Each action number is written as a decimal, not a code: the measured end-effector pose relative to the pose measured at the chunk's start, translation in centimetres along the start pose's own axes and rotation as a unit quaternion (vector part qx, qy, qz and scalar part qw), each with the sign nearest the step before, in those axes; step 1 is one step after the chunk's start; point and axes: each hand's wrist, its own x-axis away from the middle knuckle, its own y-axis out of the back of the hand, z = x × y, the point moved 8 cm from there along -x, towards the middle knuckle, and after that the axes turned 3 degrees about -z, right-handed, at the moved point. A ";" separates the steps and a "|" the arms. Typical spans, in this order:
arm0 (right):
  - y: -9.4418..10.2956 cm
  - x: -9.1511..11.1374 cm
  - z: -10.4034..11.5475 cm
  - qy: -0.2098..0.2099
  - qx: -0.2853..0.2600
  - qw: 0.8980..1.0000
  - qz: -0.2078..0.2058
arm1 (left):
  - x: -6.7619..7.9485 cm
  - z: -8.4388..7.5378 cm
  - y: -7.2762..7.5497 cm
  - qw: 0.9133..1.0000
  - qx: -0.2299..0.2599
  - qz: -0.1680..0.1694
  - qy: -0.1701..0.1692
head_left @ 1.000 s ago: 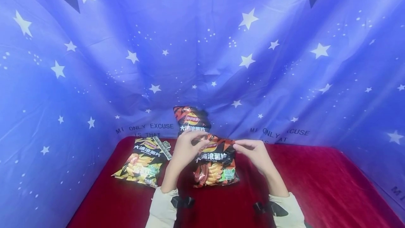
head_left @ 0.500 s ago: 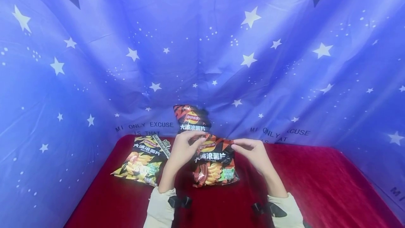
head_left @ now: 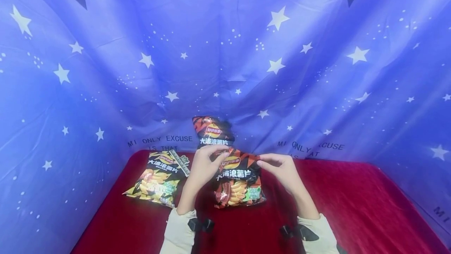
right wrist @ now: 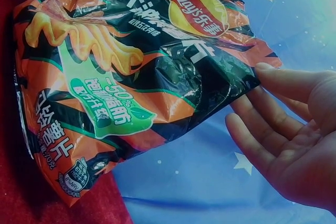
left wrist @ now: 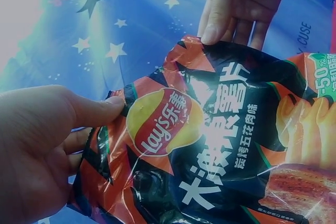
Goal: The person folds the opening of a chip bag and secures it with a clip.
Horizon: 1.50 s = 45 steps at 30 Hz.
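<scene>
A black and orange bag of potato chips stands upright between my hands in the head view. My left hand pinches its top edge near the left corner, the thumb lying on the printed front. At the top right corner my right hand pinches the bag between thumb and fingers. In the left wrist view the bag shows its front, with the round yellow and red logo. The right wrist view shows the same bag down to its bottom seam.
A yellow and black chip bag lies to the left on the red cloth, a small keyboard-patterned strip at its upper right. Behind the held bag is another orange and black bag. Blue starry fabric hangs around the table.
Both hands keep their pinch on the chip bag's top corners. Almost nothing has moved; the head view has shifted slightly.
</scene>
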 end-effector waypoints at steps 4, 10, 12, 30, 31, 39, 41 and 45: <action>0.0 0.0 0.0 -0.001 -0.003 1.000 -0.002 | 0.0 0.1 0.0 1.000 -0.004 -0.005 0.005; 0.0 -0.1 0.2 0.002 -0.001 1.000 -0.003 | 0.0 0.2 0.1 1.000 -0.010 -0.015 0.008; 0.0 -0.1 0.2 0.002 0.000 1.000 -0.004 | 0.0 0.1 0.1 1.000 -0.011 -0.017 0.006; 0.1 0.0 0.3 0.004 0.008 1.000 -0.009 | 0.1 -0.6 0.0 0.999 -0.032 -0.024 -0.033; 0.1 0.0 0.4 0.006 0.008 1.000 -0.010 | 0.1 -0.6 0.1 0.998 -0.036 -0.029 -0.034; 0.0 0.1 0.5 0.009 0.008 1.000 -0.006 | 0.2 -0.7 0.1 0.996 -0.049 -0.060 -0.054; 0.0 0.1 0.5 0.007 0.011 1.000 -0.008 | 0.2 -0.7 0.2 0.995 -0.046 -0.063 -0.060; 0.0 0.2 0.5 0.007 0.017 1.000 -0.011 | 0.2 -0.7 0.3 0.995 -0.041 -0.067 -0.058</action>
